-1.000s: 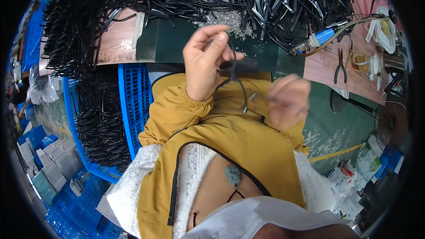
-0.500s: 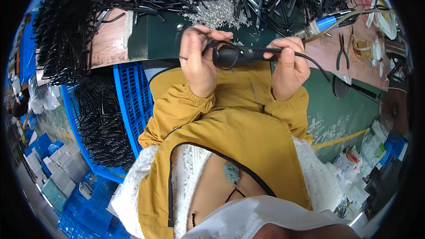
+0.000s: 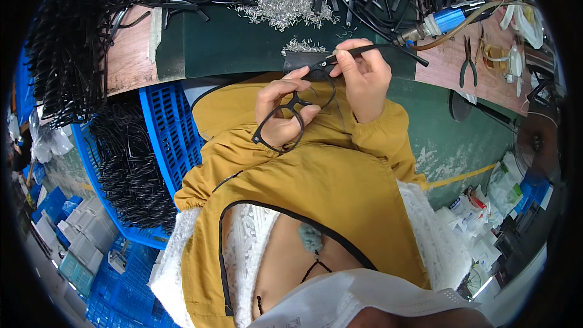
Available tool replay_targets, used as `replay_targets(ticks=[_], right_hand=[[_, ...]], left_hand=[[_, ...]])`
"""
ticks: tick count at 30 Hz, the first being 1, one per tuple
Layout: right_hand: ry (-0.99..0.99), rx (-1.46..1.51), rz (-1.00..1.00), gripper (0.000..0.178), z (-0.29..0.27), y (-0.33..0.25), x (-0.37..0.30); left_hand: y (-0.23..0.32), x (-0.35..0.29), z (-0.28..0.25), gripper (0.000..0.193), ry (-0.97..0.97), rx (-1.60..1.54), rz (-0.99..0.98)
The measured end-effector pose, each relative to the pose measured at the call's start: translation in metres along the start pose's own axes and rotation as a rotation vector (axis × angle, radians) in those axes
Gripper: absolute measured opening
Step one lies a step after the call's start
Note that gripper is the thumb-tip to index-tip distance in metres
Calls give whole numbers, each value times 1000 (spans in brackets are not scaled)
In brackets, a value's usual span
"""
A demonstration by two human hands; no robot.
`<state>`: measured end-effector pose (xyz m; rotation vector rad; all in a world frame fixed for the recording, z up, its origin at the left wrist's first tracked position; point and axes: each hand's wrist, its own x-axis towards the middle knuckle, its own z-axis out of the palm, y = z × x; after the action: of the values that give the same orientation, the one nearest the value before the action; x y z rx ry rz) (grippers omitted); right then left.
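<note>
"Glasses frame point(image 3: 296, 101): where was it?"

"Betw. both hands, just this side of the surface point(image 3: 225, 42). L hand point(image 3: 271, 98) pinched it by the bridge, thumb & fingers closed, prob. to steady it."

"& R hand point(image 3: 366, 82)?"

"Grasping a black temple arm point(image 3: 401, 50) near its inner end, prob. for finer control; that end sat at frame's far corner, couldn't tell if joined."

"Rest?"

"Small metal pins point(image 3: 303, 47) lay just beyond the hands, pliers point(image 3: 467, 59) & blue tool point(image 3: 448, 20) off to R hand's right, prob. for quick reach. Blue basket point(image 3: 173, 123) w/ black parts point(image 3: 130, 170) stood left of L hand."
</note>
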<state>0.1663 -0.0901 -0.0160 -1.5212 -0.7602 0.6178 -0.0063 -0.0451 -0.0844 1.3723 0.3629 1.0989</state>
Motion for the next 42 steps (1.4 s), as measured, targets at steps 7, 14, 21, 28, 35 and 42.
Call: replay_targets(ticks=[7,14,21,28,35,42], right_hand=[[-35,-351,-366,8,6,-2,3],[-652,2,33,40,-20,-24,43],[-396,-396,-462,33,132,-75,178],[-629,-449,-211,32,58,-56,110],[-416,243,-134,51,-4,-57,58],[-251,-86,-195,28,-19,-10,20]], left_hand=[[7,11,11,55,-33,95,111],[53,49,-10,40,336,-344,-314],[62,74,-36,22,349,-261,-486],[63,81,-36,32,333,-194,-534],[76,86,-25,50,204,-347,-875],[65,69,-3,43,-190,-577,-1377]])
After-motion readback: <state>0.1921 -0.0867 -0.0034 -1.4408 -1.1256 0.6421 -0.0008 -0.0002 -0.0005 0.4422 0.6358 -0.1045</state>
